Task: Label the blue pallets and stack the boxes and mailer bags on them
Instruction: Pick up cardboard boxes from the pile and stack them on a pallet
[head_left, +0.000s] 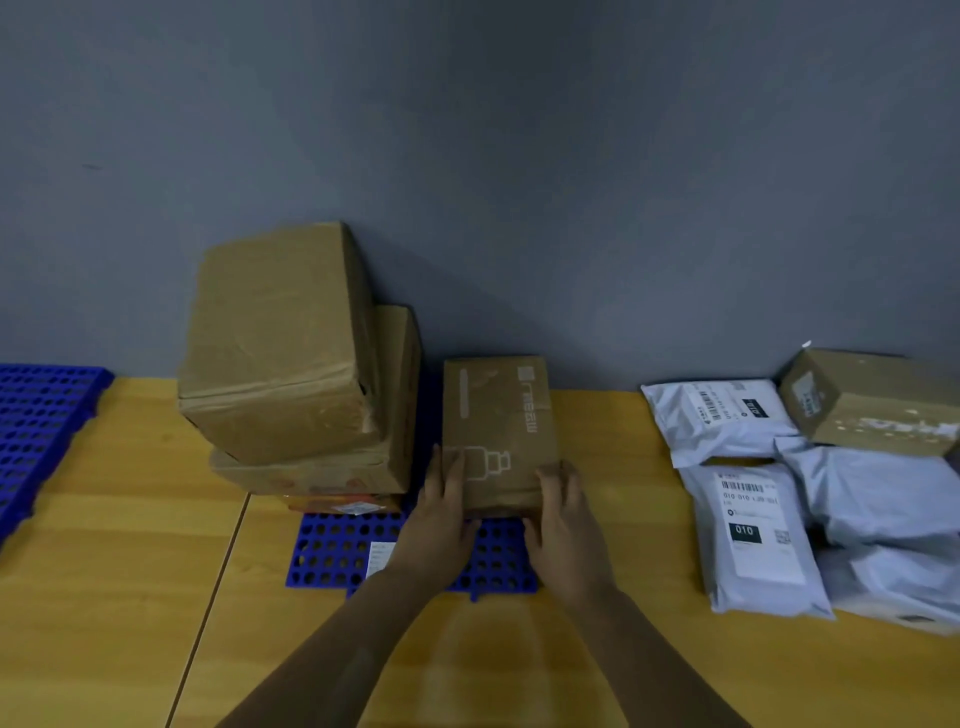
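Two sets of fingers touch the small box (498, 431); the left hand (441, 519) lays straight fingers along its left side; the right hand (563, 525) bends its fingers round the near right corner; the small box sits on the blue pallet (332, 551), just beside a stack of boxes (280, 343); a white label (379, 558) lies on the pallet; mailer bags (748, 530) lie well to the right.

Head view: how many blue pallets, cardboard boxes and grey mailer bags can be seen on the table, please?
Blue pallets: 2
Cardboard boxes: 5 (three stacked, one in the hands, one at the right)
Grey mailer bags: 4, as far as the overlapping pile shows
Total: 11
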